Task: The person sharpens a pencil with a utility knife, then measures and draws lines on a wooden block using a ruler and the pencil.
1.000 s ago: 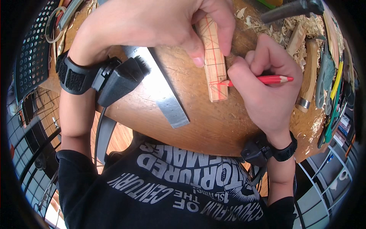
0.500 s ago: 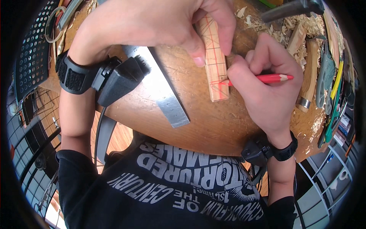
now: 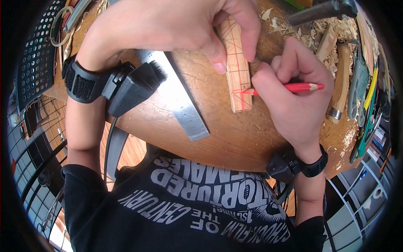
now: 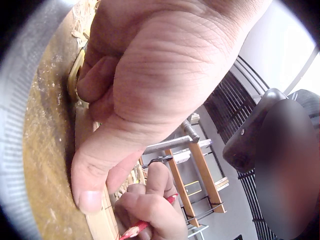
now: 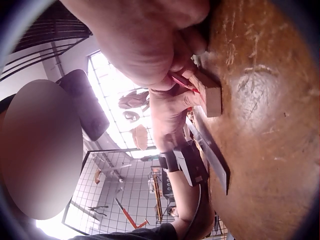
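A narrow wooden block [image 3: 238, 80], ruled with red and dark lines, lies lengthwise on the wooden tabletop [image 3: 226, 138]. My left hand [image 3: 168, 25] grips its far part, thumb along one side and fingers on the other. In my right hand [image 3: 294, 92] a red pencil [image 3: 300, 87] is pinched, its tip at the block's upper face near the close end. The left wrist view shows the left thumb [image 4: 90, 200] pressed against the block, with the pencil [image 4: 137, 229] beyond. From the right wrist, the block's end [image 5: 214, 102] shows side-on under the pencil.
A steel ruler [image 3: 180, 105] lies left of the block. Wood shavings [image 3: 310, 35] are heaped at the back right, near a dark metal bar [image 3: 321, 11]. A wooden-handled tool [image 3: 339, 84] and several other tools line the right edge. A black perforated sheet [image 3: 35, 50] stands at the left.
Almost nothing differs. The right hand and pencil shift very slightly over the same end of the block, while the left hand keeps its grip.
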`<action>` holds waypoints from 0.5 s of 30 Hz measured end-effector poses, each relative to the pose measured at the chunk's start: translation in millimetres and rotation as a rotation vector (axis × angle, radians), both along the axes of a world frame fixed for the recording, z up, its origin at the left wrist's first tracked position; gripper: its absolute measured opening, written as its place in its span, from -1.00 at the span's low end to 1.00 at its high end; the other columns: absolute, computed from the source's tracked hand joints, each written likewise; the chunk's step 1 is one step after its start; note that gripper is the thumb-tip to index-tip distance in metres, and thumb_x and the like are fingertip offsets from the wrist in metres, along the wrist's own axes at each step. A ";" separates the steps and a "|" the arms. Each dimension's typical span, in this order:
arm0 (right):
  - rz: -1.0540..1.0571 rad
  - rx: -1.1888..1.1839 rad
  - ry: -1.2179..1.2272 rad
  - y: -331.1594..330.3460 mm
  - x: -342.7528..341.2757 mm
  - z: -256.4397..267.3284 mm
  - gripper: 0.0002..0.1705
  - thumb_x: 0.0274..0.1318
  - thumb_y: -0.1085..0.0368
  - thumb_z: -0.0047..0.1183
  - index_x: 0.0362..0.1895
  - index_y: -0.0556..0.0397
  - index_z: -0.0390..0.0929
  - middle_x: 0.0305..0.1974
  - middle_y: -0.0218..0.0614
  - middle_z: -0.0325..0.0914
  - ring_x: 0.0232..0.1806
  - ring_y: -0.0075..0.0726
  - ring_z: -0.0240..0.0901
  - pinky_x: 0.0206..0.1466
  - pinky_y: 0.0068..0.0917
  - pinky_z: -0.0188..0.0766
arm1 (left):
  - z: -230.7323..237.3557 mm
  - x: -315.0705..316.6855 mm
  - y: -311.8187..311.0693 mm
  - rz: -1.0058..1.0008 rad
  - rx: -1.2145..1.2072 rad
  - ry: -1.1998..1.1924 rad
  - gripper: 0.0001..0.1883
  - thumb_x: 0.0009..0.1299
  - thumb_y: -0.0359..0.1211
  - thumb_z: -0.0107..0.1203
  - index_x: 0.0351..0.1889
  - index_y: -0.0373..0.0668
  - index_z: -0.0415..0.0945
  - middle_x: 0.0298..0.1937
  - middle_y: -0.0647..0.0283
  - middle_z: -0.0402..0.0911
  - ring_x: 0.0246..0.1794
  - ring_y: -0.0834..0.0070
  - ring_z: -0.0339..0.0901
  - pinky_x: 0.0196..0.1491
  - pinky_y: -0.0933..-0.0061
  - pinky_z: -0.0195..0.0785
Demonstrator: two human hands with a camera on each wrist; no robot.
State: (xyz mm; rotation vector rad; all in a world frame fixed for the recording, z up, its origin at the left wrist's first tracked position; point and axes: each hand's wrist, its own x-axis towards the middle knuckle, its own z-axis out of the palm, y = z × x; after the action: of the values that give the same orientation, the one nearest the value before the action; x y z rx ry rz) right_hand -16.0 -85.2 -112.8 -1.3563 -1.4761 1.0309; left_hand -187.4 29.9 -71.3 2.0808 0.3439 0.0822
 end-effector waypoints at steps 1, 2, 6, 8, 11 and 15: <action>0.004 0.012 0.024 0.2 -0.1 -0.4 -0.61 -0.06 0.63 0.02 -0.64 -0.01 0.09 -0.69 -0.64 0.09 -0.62 -0.80 -0.03 -0.56 -0.67 -0.08 | -0.2 -0.4 0.1 0.000 0.000 0.000 -0.69 -0.01 -0.62 0.28 -0.26 -0.21 0.65 -0.26 0.24 0.61 -0.31 0.41 0.55 -0.31 0.50 0.39; 0.004 0.012 0.024 0.2 -0.2 -0.7 -0.61 -0.06 0.63 0.02 -0.64 -0.01 0.09 -0.69 -0.64 0.09 -0.62 -0.80 -0.03 -0.56 -0.67 -0.08 | -0.6 -1.1 0.3 -0.004 -0.004 -0.025 -0.69 -0.01 -0.61 0.28 -0.26 -0.21 0.65 -0.26 0.24 0.61 -0.30 0.41 0.55 -0.31 0.50 0.39; -0.003 0.010 -0.005 0.2 0.7 -1.1 -0.60 -0.05 0.63 0.02 -0.64 -0.01 0.09 -0.68 -0.64 0.08 -0.62 -0.80 -0.03 -0.56 -0.67 -0.09 | -8.8 -3.5 10.7 -0.025 -0.195 -0.069 -0.70 0.00 -0.61 0.29 -0.26 -0.21 0.65 -0.26 0.25 0.61 -0.30 0.42 0.56 -0.31 0.50 0.39; -0.002 0.018 -0.019 0.4 0.6 -0.9 -0.60 -0.05 0.63 0.02 -0.64 -0.01 0.08 -0.68 -0.65 0.08 -0.62 -0.80 -0.03 -0.56 -0.67 -0.09 | -3.3 -2.1 3.3 -0.014 -0.104 -0.047 -0.70 0.00 -0.61 0.29 -0.26 -0.21 0.65 -0.27 0.25 0.61 -0.30 0.42 0.56 -0.31 0.50 0.39; -0.004 0.011 -0.005 0.3 -0.5 -0.2 -0.60 -0.05 0.62 0.03 -0.65 -0.01 0.08 -0.68 -0.65 0.08 -0.63 -0.80 -0.02 -0.56 -0.67 -0.09 | -0.8 -0.3 -0.6 0.008 -0.028 -0.015 -0.70 0.00 -0.61 0.29 -0.26 -0.21 0.65 -0.27 0.25 0.61 -0.30 0.43 0.56 -0.31 0.51 0.39; -0.007 0.004 0.003 0.0 -0.2 0.2 -0.60 -0.05 0.62 0.03 -0.65 -0.01 0.08 -0.69 -0.65 0.07 -0.62 -0.79 -0.02 -0.56 -0.67 -0.09 | 0.0 0.2 -0.6 0.012 -0.016 0.008 -0.70 0.00 -0.61 0.30 -0.26 -0.21 0.65 -0.27 0.25 0.61 -0.30 0.43 0.56 -0.30 0.51 0.40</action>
State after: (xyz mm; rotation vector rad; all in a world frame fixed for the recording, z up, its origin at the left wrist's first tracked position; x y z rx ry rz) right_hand -16.1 -85.2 -112.6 -1.3558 -1.4697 1.0239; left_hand -187.2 29.3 -71.3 2.0643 0.3614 0.0781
